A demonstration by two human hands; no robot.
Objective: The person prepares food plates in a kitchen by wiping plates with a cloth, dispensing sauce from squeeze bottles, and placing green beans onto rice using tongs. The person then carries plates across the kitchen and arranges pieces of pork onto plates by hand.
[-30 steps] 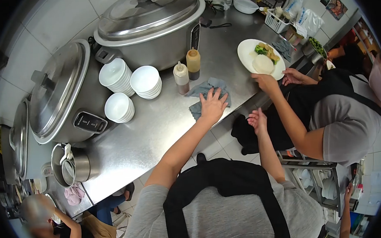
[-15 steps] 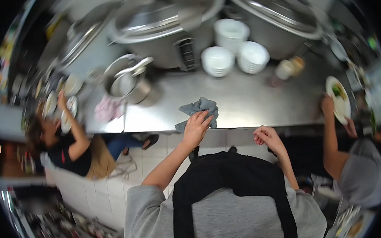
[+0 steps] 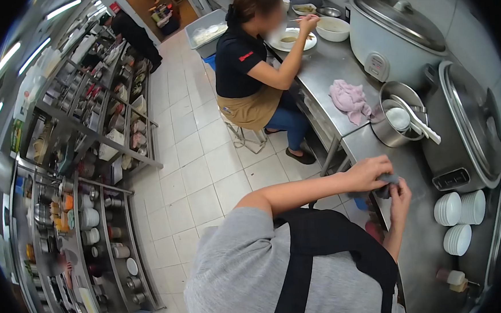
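Over the front edge of the steel counter, my left hand (image 3: pixel 369 173) and my right hand (image 3: pixel 400 200) are close together. Both grip a small bunched grey cloth (image 3: pixel 388 178), which is partly hidden by the fingers. Beyond them on the counter stands a metal pot (image 3: pixel 395 135) with white-handled utensils in it. A crumpled pink cloth (image 3: pixel 350 100) lies further along. Stacks of white bowls (image 3: pixel 457 239) are to the right of my hands.
Large rice cookers (image 3: pixel 395 38) line the wall. A seated person (image 3: pixel 251 70) eats at the counter's far end from a white plate (image 3: pixel 292 40). Metal shelves (image 3: pixel 97 128) with kitchenware stand across the tiled floor (image 3: pixel 205 159). Another person (image 3: pixel 132 37) stands far back.
My view has swung left. The grey cloth, earlier spread on the counter under my left hand, is now lifted and bunched. My right hand, earlier free, has taken hold of it too.
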